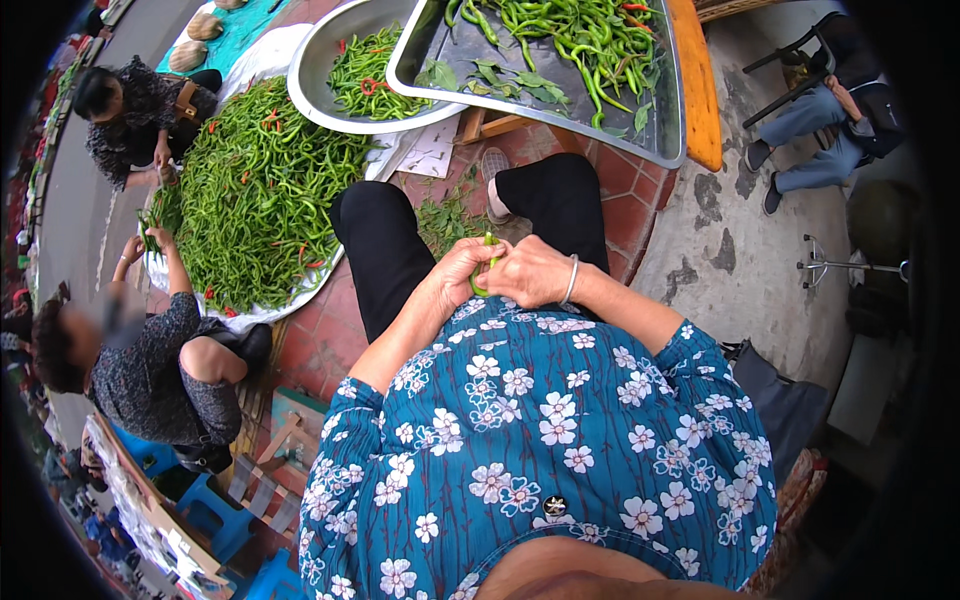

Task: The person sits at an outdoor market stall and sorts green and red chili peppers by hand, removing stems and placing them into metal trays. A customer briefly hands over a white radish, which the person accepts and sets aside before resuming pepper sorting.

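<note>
A green chili pepper [478, 283] is pinched between my two hands, just in front of my floral blouse. My left hand [459, 271] grips it with thumb and fingers. My right hand [531, 274], with a bangle at the wrist, closes on it from the other side, and its fingers hide part of the pepper. Before my knees stand a round metal basin [300, 94] with small green chilies and a rectangular metal tray [495, 109]. Long green chilies [600, 45] and loose leaves [544, 88] lie in the tray.
A big heap of green chilies [262, 187] with some red ones spreads over a white sheet at left. Two people [150, 112] [157, 360] handle chilies beside it. Leaf scraps [450, 221] litter the tiles between my feet. Another person [817, 139] sits at right. Blue stools [217, 517] stand lower left.
</note>
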